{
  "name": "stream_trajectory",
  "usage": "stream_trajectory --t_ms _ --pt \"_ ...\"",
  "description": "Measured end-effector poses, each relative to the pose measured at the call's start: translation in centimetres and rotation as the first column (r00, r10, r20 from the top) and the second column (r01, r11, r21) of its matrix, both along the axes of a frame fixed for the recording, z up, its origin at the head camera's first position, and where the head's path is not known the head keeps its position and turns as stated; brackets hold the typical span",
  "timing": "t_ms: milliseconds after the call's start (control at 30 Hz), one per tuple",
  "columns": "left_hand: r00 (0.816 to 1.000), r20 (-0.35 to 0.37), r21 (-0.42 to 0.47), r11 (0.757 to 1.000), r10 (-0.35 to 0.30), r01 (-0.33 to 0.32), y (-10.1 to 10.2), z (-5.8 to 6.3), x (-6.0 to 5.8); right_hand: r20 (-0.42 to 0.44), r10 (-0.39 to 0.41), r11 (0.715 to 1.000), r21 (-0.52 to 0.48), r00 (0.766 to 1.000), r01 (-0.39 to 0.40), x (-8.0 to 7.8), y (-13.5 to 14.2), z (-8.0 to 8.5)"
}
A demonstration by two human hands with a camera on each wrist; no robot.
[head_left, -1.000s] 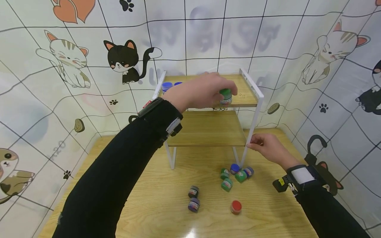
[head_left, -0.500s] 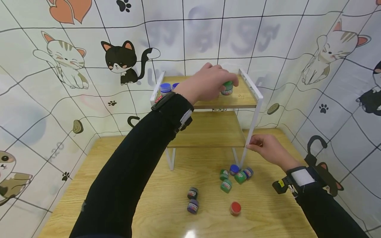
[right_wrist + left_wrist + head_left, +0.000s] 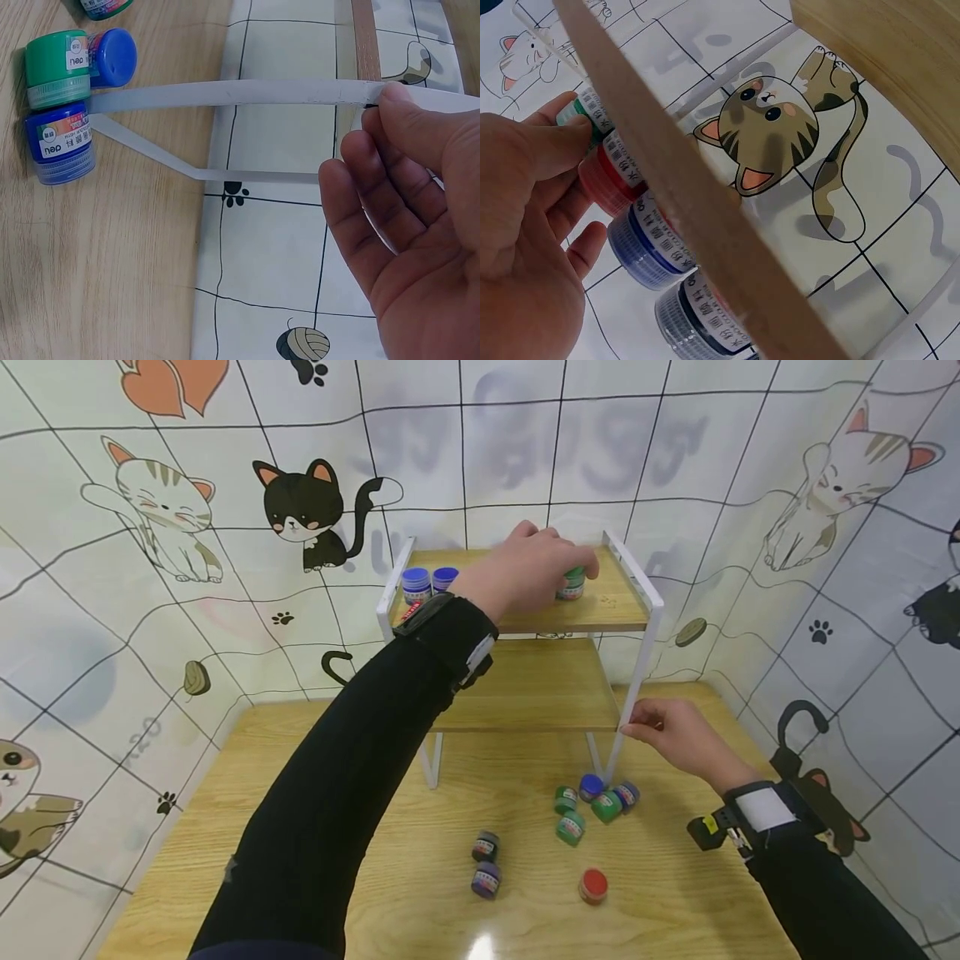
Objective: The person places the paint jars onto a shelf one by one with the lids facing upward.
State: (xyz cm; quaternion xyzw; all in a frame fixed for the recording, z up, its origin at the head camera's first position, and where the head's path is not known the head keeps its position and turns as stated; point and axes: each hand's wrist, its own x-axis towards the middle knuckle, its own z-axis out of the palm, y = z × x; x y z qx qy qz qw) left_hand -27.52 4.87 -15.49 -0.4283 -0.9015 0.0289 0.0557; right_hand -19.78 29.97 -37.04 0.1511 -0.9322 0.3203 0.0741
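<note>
My left hand [image 3: 525,568] pinches a green-lidded paint jar [image 3: 572,585] over the top shelf [image 3: 611,602] of a small two-tier rack. In the left wrist view the thumb presses the green jar [image 3: 581,116], beside a red paint jar [image 3: 609,176], a blue one [image 3: 649,247] and a darker one [image 3: 701,315] in a row. Two blue-lidded jars [image 3: 416,583] show on that shelf in the head view; the red one is hidden behind the hand. My right hand [image 3: 675,735] pinches the rack's white front leg [image 3: 630,702] between thumb and forefinger.
By the rack's right foot lie several green and blue jars [image 3: 570,828]. Nearer on the wooden table [image 3: 405,860] are two dark jars [image 3: 486,878] and a red-lidded jar [image 3: 594,887]. The lower shelf [image 3: 532,685] and a cat-print backdrop [image 3: 510,452] stand behind.
My left hand has moved slightly up and back with the green jar, from the shelf's front edge further in. More of the blue-lidded jars shows. The right hand has stayed on the leg.
</note>
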Motion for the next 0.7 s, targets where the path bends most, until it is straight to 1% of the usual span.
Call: stream_trajectory --t_ms 100,167,333,500,700 --pt "1.000 0.016 0.010 1.000 -0.002 0.001 -0.10 -0.17 0.01 -0.007 0.002 1.000 0.001 1.000 -0.002 0.03 0.02 -0.01" --pt "1.000 0.013 0.007 1.000 -0.005 0.005 -0.13 -0.25 0.01 -0.007 0.002 1.000 0.002 1.000 -0.002 0.04 0.03 -0.02" --pt "1.000 0.023 -0.006 1.000 -0.008 0.008 -0.19 -0.32 -0.07 0.003 -0.003 1.000 -0.004 1.000 0.003 0.06 -0.02 0.06" --pt "0.999 0.036 0.004 1.000 -0.012 0.012 -0.25 -0.37 -0.17 0.009 -0.010 1.000 -0.003 1.000 0.010 0.07 -0.09 0.13" --pt "0.999 0.015 0.041 0.999 -0.036 0.036 -0.37 -0.36 -0.37 0.015 -0.016 1.000 0.007 1.000 0.016 0.13 -0.10 0.19"
